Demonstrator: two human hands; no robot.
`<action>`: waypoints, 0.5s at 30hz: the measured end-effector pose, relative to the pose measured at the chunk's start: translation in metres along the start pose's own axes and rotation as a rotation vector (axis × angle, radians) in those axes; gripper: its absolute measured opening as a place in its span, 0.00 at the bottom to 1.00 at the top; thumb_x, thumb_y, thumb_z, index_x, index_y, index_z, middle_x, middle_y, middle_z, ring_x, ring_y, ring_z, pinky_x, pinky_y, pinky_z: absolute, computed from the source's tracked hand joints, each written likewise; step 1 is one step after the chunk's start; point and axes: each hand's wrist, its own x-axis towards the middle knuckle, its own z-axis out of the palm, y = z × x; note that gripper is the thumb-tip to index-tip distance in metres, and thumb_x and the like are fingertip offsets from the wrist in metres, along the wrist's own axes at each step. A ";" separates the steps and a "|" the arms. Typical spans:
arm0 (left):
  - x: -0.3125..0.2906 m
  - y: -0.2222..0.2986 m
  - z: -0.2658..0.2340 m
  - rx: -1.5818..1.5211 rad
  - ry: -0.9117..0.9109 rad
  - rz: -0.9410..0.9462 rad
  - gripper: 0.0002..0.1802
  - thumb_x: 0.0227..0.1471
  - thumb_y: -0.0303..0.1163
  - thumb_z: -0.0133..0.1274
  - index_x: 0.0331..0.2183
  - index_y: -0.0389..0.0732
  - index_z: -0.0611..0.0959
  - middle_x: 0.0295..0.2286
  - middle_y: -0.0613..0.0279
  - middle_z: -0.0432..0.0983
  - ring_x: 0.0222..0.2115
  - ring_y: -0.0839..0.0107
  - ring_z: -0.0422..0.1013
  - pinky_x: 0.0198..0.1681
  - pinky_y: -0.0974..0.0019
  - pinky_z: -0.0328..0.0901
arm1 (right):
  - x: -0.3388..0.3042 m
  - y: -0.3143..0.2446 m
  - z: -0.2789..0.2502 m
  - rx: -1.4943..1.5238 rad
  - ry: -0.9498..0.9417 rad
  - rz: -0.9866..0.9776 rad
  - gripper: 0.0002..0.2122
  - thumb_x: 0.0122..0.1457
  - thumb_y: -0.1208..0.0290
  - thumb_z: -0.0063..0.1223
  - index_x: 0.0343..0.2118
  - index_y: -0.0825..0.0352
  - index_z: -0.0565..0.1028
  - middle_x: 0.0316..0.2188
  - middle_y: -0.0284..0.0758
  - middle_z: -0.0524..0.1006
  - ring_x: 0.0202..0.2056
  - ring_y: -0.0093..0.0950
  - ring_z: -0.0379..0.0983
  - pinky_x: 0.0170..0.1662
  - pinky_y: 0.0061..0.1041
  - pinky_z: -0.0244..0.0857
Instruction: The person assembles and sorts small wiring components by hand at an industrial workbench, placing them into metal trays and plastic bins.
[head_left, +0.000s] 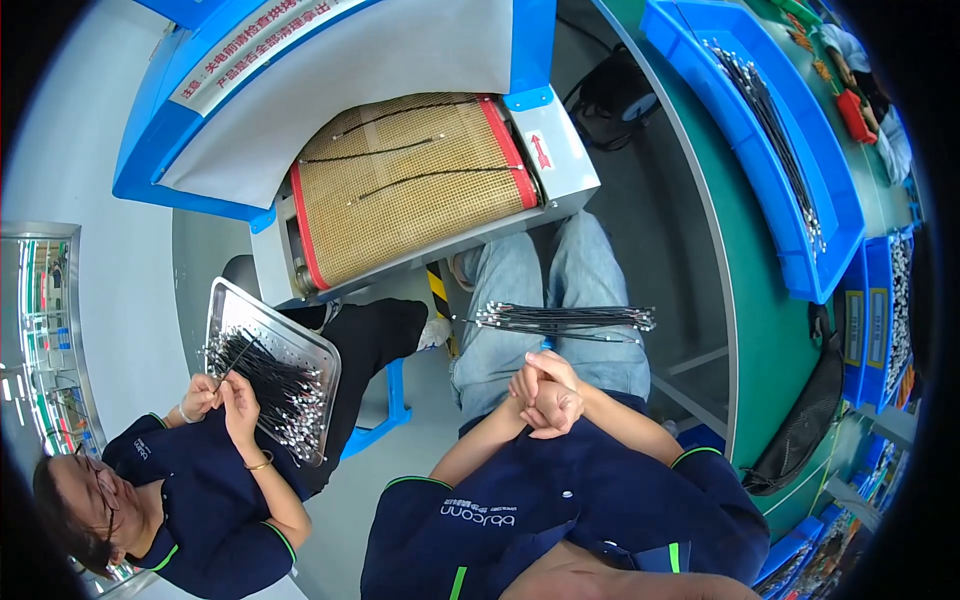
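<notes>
My left hand (532, 398) and my right hand (560, 378) are clasped together over my lap, fingers closed, holding no object. Just beyond them a bundle of thin black cables with metal ends (565, 319) lies across my thighs, apart from both hands. In front of my knees a tan mesh conveyor belt (410, 180) carries three single black cables.
At the left a seated co-worker's hands (222, 395) pick at cables in a metal tray (222, 300) on their lap. A green bench (760, 300) curves along the right, bearing blue bins (800, 250) of more cables. A black bag (800, 430) hangs under the bench.
</notes>
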 end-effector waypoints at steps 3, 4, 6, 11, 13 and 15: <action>0.003 0.010 0.000 0.017 0.146 -0.078 0.24 0.59 0.42 0.44 0.26 0.26 0.74 0.13 0.63 0.66 0.10 0.75 0.62 0.11 0.73 0.58 | -0.001 -0.004 -0.002 0.027 -0.006 0.044 0.26 0.66 0.61 0.33 0.12 0.68 0.70 0.11 0.38 0.70 0.17 0.30 0.65 0.35 0.28 0.64; 0.004 0.013 0.001 0.021 0.194 -0.104 0.25 0.59 0.42 0.43 0.24 0.26 0.74 0.12 0.64 0.65 0.09 0.76 0.61 0.10 0.74 0.57 | 0.000 -0.008 -0.002 0.029 -0.020 0.053 0.25 0.66 0.61 0.35 0.12 0.68 0.71 0.11 0.37 0.71 0.16 0.28 0.66 0.31 0.26 0.64; 0.005 0.014 0.005 0.031 0.292 -0.150 0.26 0.60 0.42 0.42 0.22 0.26 0.75 0.09 0.65 0.64 0.07 0.78 0.59 0.08 0.75 0.56 | 0.002 -0.014 0.001 -0.103 0.132 0.081 0.24 0.65 0.62 0.38 0.12 0.68 0.71 0.11 0.37 0.71 0.17 0.26 0.67 0.28 0.25 0.63; -0.012 0.007 0.034 -0.092 0.958 -0.064 0.28 0.61 0.40 0.41 0.17 0.28 0.74 0.03 0.71 0.56 0.02 0.84 0.51 0.04 0.78 0.45 | 0.009 -0.032 -0.045 -1.020 0.622 -0.110 0.11 0.57 0.67 0.52 0.23 0.69 0.77 0.19 0.36 0.75 0.25 0.26 0.73 0.29 0.25 0.64; -0.014 0.014 0.053 0.044 1.240 0.074 0.23 0.61 0.39 0.41 0.22 0.30 0.74 0.06 0.72 0.58 0.04 0.84 0.53 0.05 0.79 0.48 | 0.005 -0.042 -0.066 -1.345 0.658 -0.215 0.06 0.53 0.70 0.55 0.28 0.67 0.78 0.25 0.37 0.76 0.33 0.32 0.73 0.36 0.29 0.65; -0.022 0.011 0.063 0.162 1.662 0.243 0.18 0.61 0.37 0.41 0.27 0.33 0.75 0.09 0.72 0.60 0.07 0.84 0.56 0.09 0.79 0.51 | -0.005 -0.047 -0.088 -1.734 0.661 -0.179 0.07 0.48 0.72 0.57 0.31 0.65 0.78 0.32 0.37 0.76 0.39 0.38 0.70 0.44 0.33 0.63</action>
